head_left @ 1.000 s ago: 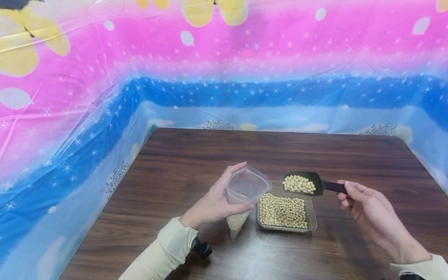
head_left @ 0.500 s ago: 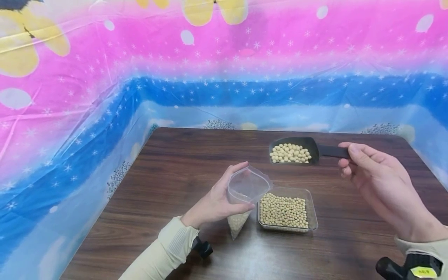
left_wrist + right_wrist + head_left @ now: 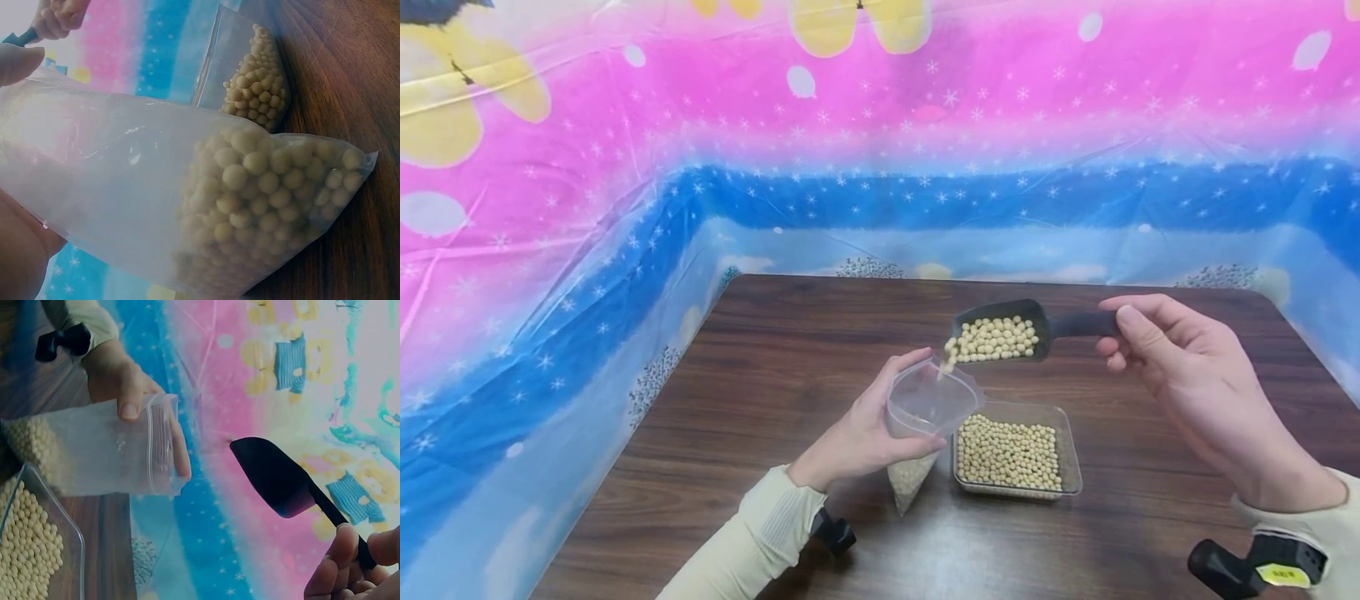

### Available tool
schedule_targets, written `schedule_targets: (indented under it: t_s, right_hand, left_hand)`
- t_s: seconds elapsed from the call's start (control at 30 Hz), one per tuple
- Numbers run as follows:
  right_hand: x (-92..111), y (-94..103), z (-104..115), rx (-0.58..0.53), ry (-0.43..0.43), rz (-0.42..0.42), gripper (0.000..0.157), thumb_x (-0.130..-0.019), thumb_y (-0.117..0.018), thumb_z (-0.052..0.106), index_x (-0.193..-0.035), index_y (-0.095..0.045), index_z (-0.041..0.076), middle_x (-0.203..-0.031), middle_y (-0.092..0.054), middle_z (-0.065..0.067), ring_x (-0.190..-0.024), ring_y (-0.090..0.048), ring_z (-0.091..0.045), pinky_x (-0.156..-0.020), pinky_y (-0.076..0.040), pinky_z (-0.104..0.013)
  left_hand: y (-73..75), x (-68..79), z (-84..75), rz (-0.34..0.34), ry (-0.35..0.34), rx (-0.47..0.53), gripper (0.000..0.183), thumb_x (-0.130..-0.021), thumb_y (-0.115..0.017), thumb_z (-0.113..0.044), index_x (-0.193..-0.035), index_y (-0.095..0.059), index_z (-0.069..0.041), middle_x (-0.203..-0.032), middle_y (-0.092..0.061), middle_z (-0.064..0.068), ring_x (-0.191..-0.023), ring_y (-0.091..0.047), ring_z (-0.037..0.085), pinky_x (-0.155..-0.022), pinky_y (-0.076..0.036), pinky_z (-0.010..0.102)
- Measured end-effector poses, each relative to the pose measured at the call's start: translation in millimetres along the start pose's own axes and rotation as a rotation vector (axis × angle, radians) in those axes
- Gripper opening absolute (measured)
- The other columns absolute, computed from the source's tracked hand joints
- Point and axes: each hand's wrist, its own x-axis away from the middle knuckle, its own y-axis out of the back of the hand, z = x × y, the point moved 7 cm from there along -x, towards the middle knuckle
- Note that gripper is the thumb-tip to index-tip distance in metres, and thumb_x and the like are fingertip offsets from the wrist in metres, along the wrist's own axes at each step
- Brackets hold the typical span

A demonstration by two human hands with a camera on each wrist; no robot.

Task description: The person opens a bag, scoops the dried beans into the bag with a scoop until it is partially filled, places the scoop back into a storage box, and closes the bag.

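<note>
Desk (image 3: 775, 350), far edge (image 3: 985, 284) behind: beans (image 3: 951, 357) start falling.
Left fingers (image 3: 917, 447) hold the bag (image 3: 162, 181), right fingers (image 3: 1138, 327) the scoop (image 3: 1041, 327), now tipped; filling seems under way.

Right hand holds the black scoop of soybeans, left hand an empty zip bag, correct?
Not empty: the zip bag in the left hand has soybeans in its lower part, as the left wrist view shows. The rest stands.

I look into a screened-off table nook; home or studio, I can't tell. A wrinkled pink-and-blue cloth sheet (image 3: 880, 192) printed with snowflakes and bears hangs from nine through twelve to three o'clock, around a dark-brown wood-grained table (image 3: 790, 333) at six.
</note>
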Motion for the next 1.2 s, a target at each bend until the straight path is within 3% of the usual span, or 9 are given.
schedule_targets:
  t_s: [0.2,0.47,0.63,0.87,1.03,1.2]
  right_hand:
    - [0.1,-3.7,4.3,0.073,0.027,-0.005,0.023,-0.099,-0.054,0.008,-0.119,-0.058,-0.004,-0.09,-0.068,-0.009,-0.078,-0.064,-0.014,-0.073,-0.057,-0.023]
    - [1.7,-2.4,9.7,0.106,0.03,-0.022,0.023,-0.099,-0.054,0.009,-0.12,-0.06,-0.001,-0.09,-0.068,-0.009,-0.078,-0.063,-0.014,-0.072,-0.056,-0.022]
    - [3.1,-1.7,14.2,0.15,0.037,-0.044,0.024,-0.099,-0.055,0.009,-0.119,-0.061,-0.001,-0.09,-0.068,-0.008,-0.077,-0.063,-0.013,-0.069,-0.056,-0.021]
    - [4.8,-5.3,24.7,0.245,0.105,-0.061,0.023,-0.098,-0.056,0.007,-0.118,-0.06,-0.004,-0.09,-0.068,-0.009,-0.077,-0.066,-0.014,-0.071,-0.057,-0.022]
    - [7.2,-11.0,31.9,0.395,0.167,-0.079,0.02,-0.097,-0.056,0.005,-0.116,-0.063,-0.001,-0.086,-0.07,-0.008,-0.075,-0.066,-0.013,-0.07,-0.057,-0.02]
    - [16.5,-24.4,38.5,0.647,0.268,-0.101,0.019,-0.096,-0.057,0.002,-0.114,-0.064,0.003,-0.082,-0.07,-0.005,-0.075,-0.067,-0.011,-0.069,-0.056,-0.017]
  left_hand:
    - [-0.5,0.2,1.1,-0.007,0.028,-0.008,0.09,-0.077,-0.079,-0.002,-0.15,-0.029,-0.018,-0.139,-0.043,0.006,-0.118,-0.051,0.024,-0.091,-0.054,0.034]
    - [-1.0,0.9,-0.6,0.001,0.028,0.003,0.09,-0.077,-0.079,-0.002,-0.15,-0.028,-0.017,-0.138,-0.043,0.007,-0.118,-0.052,0.028,-0.09,-0.055,0.035]
    - [-1.0,1.3,-0.2,-0.005,0.03,-0.005,0.09,-0.077,-0.079,-0.002,-0.149,-0.029,-0.019,-0.138,-0.044,0.005,-0.118,-0.051,0.024,-0.09,-0.055,0.035]
    - [-1.5,0.9,-0.6,-0.002,0.018,-0.008,0.09,-0.077,-0.079,-0.002,-0.149,-0.029,-0.019,-0.138,-0.044,0.005,-0.118,-0.052,0.023,-0.09,-0.055,0.035]
    - [-1.9,-0.3,-0.4,-0.001,0.016,-0.01,0.089,-0.077,-0.079,-0.002,-0.149,-0.029,-0.018,-0.137,-0.044,0.005,-0.117,-0.052,0.024,-0.089,-0.056,0.035]
    - [-2.3,-1.0,-0.6,0.001,0.003,-0.014,0.089,-0.077,-0.079,-0.001,-0.149,-0.029,-0.017,-0.136,-0.045,0.006,-0.119,-0.05,0.024,-0.091,-0.054,0.035]
